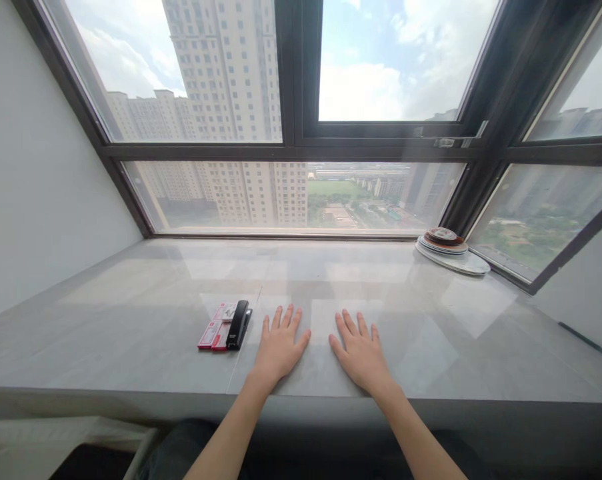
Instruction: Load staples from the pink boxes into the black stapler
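My left hand [279,347] lies flat on the pale tiled window sill [321,280], its fingers spread and holding nothing. To its left, a short way off, is a black stapler [237,325]. The stapler sits beside several small red-and-white boxes [215,333], partly covering them. My right hand [361,350] also rests flat on the sill with fingers apart, touching only the surface. A gap of bare sill separates the two thumbs.
At the far right corner stands a stack of plates [451,252], with a brown-rimmed round piece on top. Dark window frames [295,153] border the sill at the back and right. A white wall [45,167] closes the left side. The sill's front edge [455,401] runs below my wrists.
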`<state>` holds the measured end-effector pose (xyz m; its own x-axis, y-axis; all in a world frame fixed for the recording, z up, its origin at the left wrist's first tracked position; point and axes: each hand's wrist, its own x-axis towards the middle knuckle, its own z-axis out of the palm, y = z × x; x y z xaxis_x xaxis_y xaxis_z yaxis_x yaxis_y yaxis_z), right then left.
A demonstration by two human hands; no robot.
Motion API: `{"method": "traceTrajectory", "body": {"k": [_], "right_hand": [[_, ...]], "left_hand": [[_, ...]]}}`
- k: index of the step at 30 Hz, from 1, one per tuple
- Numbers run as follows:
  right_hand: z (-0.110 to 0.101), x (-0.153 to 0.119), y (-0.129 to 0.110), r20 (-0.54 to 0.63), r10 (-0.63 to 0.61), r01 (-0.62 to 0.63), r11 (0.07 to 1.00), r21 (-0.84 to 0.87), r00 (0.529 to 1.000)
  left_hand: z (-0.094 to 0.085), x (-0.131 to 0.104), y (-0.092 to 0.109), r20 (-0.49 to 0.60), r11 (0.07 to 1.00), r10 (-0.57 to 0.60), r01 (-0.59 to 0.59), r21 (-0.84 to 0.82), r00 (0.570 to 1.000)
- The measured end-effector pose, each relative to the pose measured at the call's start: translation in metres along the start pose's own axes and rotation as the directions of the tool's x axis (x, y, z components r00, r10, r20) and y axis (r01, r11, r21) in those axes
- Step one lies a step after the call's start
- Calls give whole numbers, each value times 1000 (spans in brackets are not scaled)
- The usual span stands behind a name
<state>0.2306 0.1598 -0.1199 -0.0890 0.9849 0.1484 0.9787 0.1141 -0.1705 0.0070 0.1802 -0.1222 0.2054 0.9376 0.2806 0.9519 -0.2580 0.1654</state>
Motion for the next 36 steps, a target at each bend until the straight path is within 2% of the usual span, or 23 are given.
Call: {"method": "traceTrajectory", "body": {"k": [9, 20, 36], "right_hand": [[0, 0, -1, 12, 7, -7, 1000, -16, 1000], [0, 0, 0, -21, -5, 5, 1000, -8, 1000], [4, 0, -1, -12, -1, 1, 1000, -31, 1000]], "left_hand": [[-2, 0, 0, 34, 999, -6, 4, 35, 999], [-6, -1, 3, 15, 999, 2, -3, 39, 1000], [-1, 0, 1, 32, 998, 0, -2, 57, 999]]}}
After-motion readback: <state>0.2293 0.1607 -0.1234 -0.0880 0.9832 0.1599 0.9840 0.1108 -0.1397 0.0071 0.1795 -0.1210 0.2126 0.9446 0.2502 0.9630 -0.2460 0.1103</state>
